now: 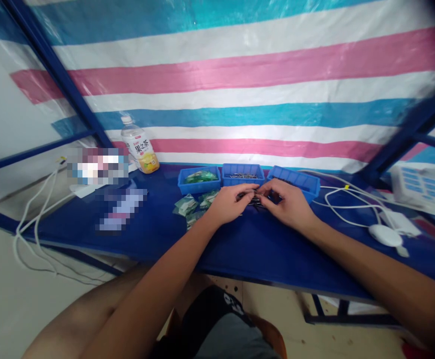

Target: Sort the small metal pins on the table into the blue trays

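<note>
My left hand (229, 203) and my right hand (290, 203) meet over the desk, fingers curled in toward each other. Between their fingertips is a cluster of thin dark metal pieces (255, 200), too small to name more closely. Thumb and forefinger of each hand close on these pieces. Just behind the hands stand three blue bins: the left bin (199, 186) holds green packets, the middle bin (243, 168) holds thin silvery metal pieces, and the right bin (307, 188) is partly hidden by my right hand. Small clear-green packets (186, 205) lie beside my left hand.
A drink bottle (141, 149) stands at the back left of the blue desk (157, 234). White cables (337, 205) and a white round plug-like device (385, 235) lie to the right, near a white power strip (423, 189). Blue metal posts frame both sides.
</note>
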